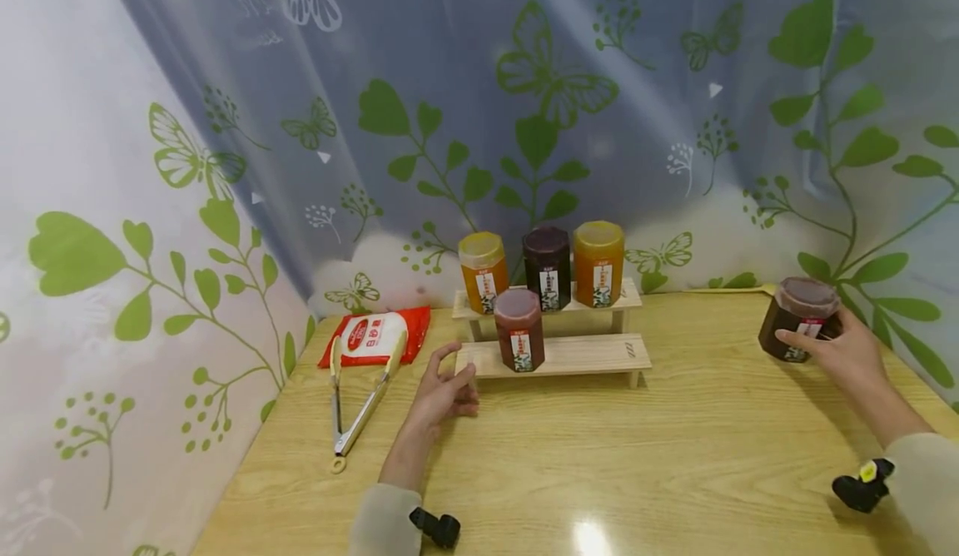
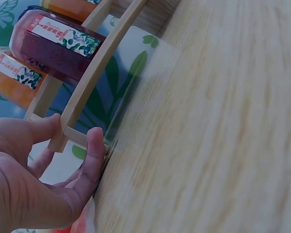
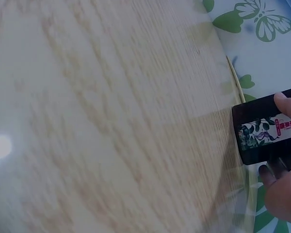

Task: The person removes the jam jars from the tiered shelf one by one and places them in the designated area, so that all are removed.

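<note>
My right hand [image 1: 854, 352] grips a dark jam jar [image 1: 787, 335] at the far right of the table, thumb across its front. In the right wrist view the jar's label [image 3: 266, 131] shows between the fingers. My left hand [image 1: 438, 394] holds the left end of a two-step wooden display stand [image 1: 584, 360], its thumb and index finger on either side of the lower board's end in the left wrist view. A reddish jam jar [image 1: 519, 335] stands on the lower step. On the upper step are two orange jars [image 1: 599, 269] with a dark jar [image 1: 548, 269] between them.
Left of the stand lies a red and white packet [image 1: 375, 335], with metal tongs [image 1: 363, 414] resting partly over it. A patterned curtain [image 1: 449, 123] hangs along the table's back edge. A thin yellow strip [image 1: 727, 290] lies along that edge at right.
</note>
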`<control>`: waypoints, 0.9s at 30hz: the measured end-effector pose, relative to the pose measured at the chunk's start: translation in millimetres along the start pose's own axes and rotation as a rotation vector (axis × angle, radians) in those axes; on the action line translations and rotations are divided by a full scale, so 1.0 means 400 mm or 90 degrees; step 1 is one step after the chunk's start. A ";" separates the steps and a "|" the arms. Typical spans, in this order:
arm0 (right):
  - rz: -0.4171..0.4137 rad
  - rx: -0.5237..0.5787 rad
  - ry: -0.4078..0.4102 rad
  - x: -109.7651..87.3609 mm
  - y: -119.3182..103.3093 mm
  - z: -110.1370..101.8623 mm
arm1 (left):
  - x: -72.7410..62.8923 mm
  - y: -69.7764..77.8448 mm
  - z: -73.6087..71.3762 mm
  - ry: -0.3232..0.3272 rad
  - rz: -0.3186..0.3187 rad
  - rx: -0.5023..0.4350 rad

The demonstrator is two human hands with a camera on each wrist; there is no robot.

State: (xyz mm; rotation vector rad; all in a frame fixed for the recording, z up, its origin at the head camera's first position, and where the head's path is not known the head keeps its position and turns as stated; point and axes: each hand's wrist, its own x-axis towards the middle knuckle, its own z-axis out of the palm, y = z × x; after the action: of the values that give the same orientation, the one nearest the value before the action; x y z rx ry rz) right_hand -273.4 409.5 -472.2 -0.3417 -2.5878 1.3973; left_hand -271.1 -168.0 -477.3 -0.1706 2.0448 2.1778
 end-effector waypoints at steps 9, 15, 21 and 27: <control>-0.028 -0.022 -0.027 -0.001 -0.009 -0.017 | -0.001 -0.009 0.000 0.005 -0.007 -0.006; -0.050 0.012 -0.018 -0.011 -0.053 -0.045 | 0.002 -0.005 0.002 0.001 -0.010 -0.006; -0.042 0.066 0.014 -0.010 -0.118 -0.065 | 0.001 0.005 0.003 0.006 -0.007 -0.006; -0.058 0.081 0.019 -0.012 -0.147 -0.071 | -0.002 0.007 0.004 0.003 -0.013 -0.009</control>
State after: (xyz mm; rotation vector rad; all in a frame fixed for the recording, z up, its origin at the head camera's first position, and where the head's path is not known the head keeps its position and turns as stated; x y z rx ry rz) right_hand -267.9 399.4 -407.7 -0.2214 -2.4437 1.5046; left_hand -271.0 -166.7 -474.4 -0.1973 2.0211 2.1833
